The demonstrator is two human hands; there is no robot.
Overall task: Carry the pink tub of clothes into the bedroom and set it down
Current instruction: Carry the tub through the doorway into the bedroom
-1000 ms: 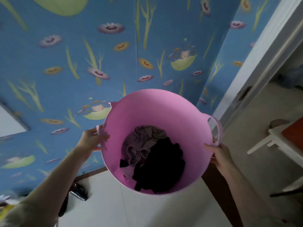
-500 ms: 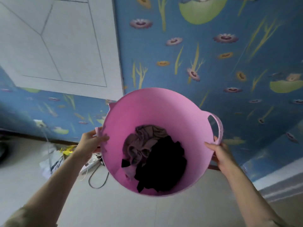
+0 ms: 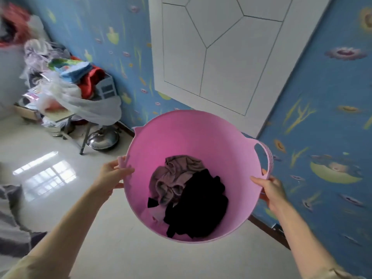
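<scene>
Both hands hold the pink tub (image 3: pixel 193 141) up off the floor (image 3: pixel 112 254), one at each side of its rim. The left hand (image 3: pixel 111 177) is closed around the tub's left edge, thumb lying over the rim to the inside and fingers wrapped under, just below a small pink tab handle (image 3: pixel 121 162) that sticks up past the thumb. The right hand (image 3: pixel 268 191) is closed on the right edge in the same way, thumb on the rim and fingers hidden behind the wall, at the lower end of the loop handle (image 3: pixel 268 158) that arches up above it. Between the hands, at the bottom of the tub, lie the clothes: a crumpled brownish-grey garment (image 3: pixel 173 176) on the side nearer the left hand, and a black garment (image 3: pixel 199 204) touching and partly overlapping it, nearer the right hand. Past the tub, beyond both hands, stands a white panelled door (image 3: pixel 225 57) set in blue wallpaper (image 3: pixel 322 109) printed with flowers and yellow stems. Well out to the left of the left hand, and farther off, a cluttered pile (image 3: pixel 66 81) of plastic bags, cloth and coloured things sits on a metal-legged stand, with a shiny metal lid (image 3: pixel 102 138) on the floor below it. Window light reflects off the floor left of the left forearm.
</scene>
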